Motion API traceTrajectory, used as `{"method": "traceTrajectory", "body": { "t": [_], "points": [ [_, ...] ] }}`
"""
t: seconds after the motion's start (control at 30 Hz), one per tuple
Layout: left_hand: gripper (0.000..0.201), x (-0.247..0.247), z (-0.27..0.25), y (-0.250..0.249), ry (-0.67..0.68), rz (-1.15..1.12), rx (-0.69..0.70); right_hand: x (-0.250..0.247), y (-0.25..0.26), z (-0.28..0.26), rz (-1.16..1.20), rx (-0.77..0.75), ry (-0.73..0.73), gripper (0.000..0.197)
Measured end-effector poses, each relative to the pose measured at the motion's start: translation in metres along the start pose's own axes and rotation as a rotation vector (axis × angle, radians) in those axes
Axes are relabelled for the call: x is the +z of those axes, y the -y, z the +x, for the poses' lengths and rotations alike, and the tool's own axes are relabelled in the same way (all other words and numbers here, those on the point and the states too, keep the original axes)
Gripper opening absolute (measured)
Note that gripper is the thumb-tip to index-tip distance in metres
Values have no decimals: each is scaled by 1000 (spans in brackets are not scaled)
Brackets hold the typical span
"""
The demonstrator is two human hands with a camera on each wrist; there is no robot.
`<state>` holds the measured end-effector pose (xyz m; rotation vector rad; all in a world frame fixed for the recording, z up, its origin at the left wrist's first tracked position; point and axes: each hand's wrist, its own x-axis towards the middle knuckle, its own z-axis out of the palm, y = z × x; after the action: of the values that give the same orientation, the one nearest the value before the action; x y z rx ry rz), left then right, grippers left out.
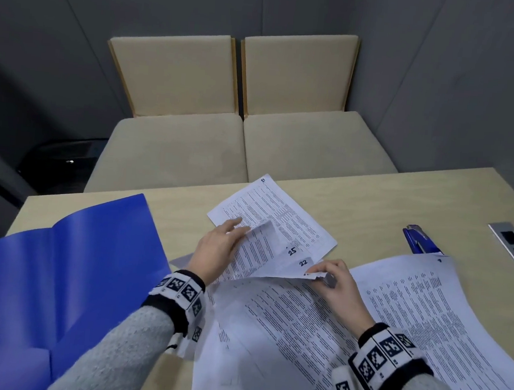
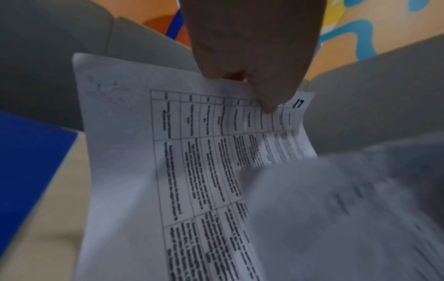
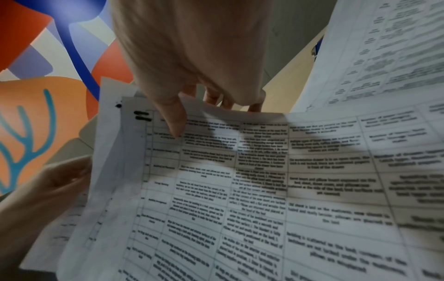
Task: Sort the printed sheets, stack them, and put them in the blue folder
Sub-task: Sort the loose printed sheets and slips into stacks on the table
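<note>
Above the table [image 1: 373,185], both hands pinch raised sheets [image 1: 263,257]: left hand [image 1: 217,247], right hand [image 1: 335,281], long axis left-right.

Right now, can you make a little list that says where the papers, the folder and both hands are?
papers: printed sheets spread loosely on the table, not yet stacked
numbers seen: 21, 22 and 25 written by hand on the corners
left hand: holds lifted sheets at their edge
right hand: pinches the corner of a lifted sheet
blue folder: lying open at the left, no sheets in it
stapler: blue, at the right, partly under a sheet
</note>
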<state>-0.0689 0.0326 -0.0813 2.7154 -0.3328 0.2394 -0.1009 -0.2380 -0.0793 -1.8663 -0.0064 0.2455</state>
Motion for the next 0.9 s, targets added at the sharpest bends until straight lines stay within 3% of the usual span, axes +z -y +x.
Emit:
{"method": "traceTrajectory", "body": {
  "t": [0.13, 0.2, 0.27, 0.37, 0.43, 0.53, 0.67, 0.77, 0.83, 0.9],
  "points": [
    [32, -54, 7, 6, -91, 80, -124, -7, 2, -2, 112, 16, 68, 9],
    [43, -87, 13, 10, -215, 122, -175, -12, 7, -4, 103, -14, 120, 4],
    [37, -121, 21, 7, -400, 118, -165, -18, 15, -5, 87, -39, 168, 1],
    [26, -158, 33, -3, -609, -93, -136, -29, 31, -8, 116, -38, 183, 11],
    [26, -172, 41, -9, -636, -264, -97, -36, 44, -9, 138, -24, 188, 19],
    [33, -168, 57, -12, -456, -410, -51, -45, 67, -11, 139, -66, 199, 18],
    [23, -136, 67, -22, -54, -505, 26, -53, 91, -12, 118, -162, 170, 20],
    [21, -105, 57, -42, 236, -538, -14, -48, 88, -8, 15, -227, 38, 10],
    [21, -80, 48, -50, 341, -567, -30, -42, 81, -3, -110, -255, 23, 6],
    [24, -57, 40, -52, 410, -581, -29, -33, 74, 1, -111, -216, 114, 11]
  ]
}}
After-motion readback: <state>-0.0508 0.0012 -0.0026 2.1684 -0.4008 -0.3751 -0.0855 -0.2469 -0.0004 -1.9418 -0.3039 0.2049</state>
